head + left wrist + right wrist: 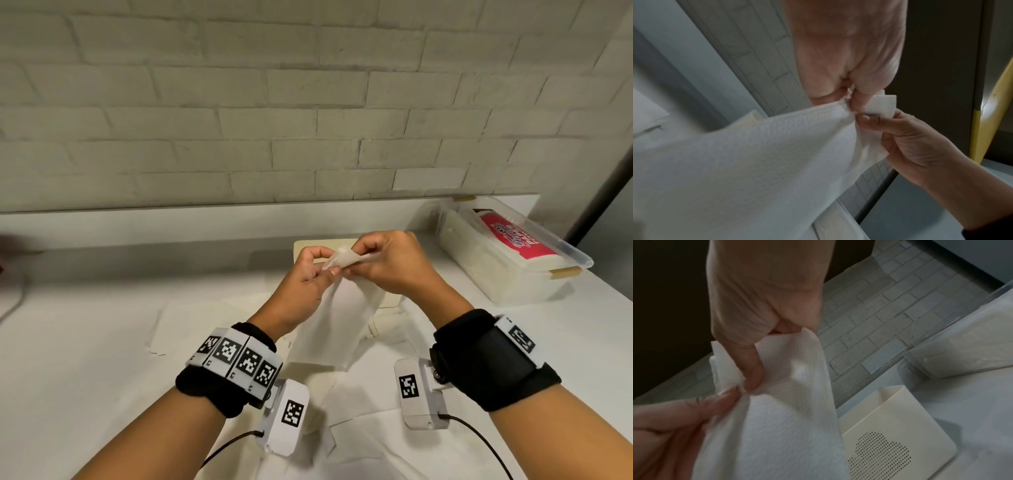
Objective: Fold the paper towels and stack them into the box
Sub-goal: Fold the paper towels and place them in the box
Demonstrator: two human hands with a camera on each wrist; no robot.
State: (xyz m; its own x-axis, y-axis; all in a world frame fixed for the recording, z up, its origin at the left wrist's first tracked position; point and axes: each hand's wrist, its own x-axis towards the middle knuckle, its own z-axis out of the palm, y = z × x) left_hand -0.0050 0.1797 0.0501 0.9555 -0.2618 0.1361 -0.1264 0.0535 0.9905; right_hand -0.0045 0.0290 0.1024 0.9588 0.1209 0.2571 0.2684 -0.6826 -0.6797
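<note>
Head view first: I see a white brick wall (308, 102) behind a white table (85, 377), more sheets lying flat on it. A clear tub of packaged paper (507, 253) sits far right. My cream box (387, 301) stands just behind the raised paper towel (325, 329). Both the left hand (305, 277) and right hand (387, 263) pinch its top corner between thumb and curled fingers. I judge the fold only begun; next I should bring edges together evenly, gently, since thin paper tears.
</note>
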